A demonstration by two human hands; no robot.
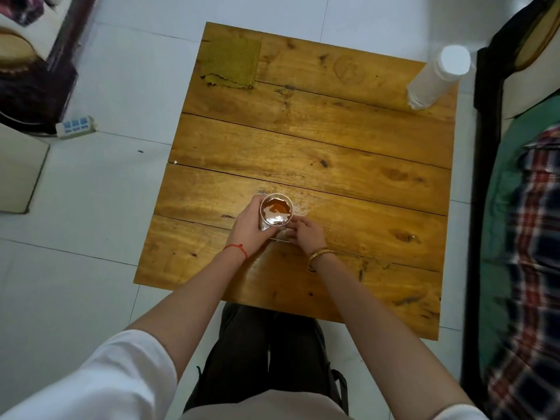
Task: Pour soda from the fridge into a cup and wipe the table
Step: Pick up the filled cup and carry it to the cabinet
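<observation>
Two hands at the cup [276, 211]: left grip [251, 221] wraps its wall, right grip [304, 233] loosely curled beside. I judge it thin, full, slippery; hold low.

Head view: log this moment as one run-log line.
left hand: grips cup | right hand: at cup base | cup: brown soda, upright | table: wet by cup | cloth: far-left corner

Head camera, steeply downward over wooden table [303, 140], forearms nearest.
</observation>
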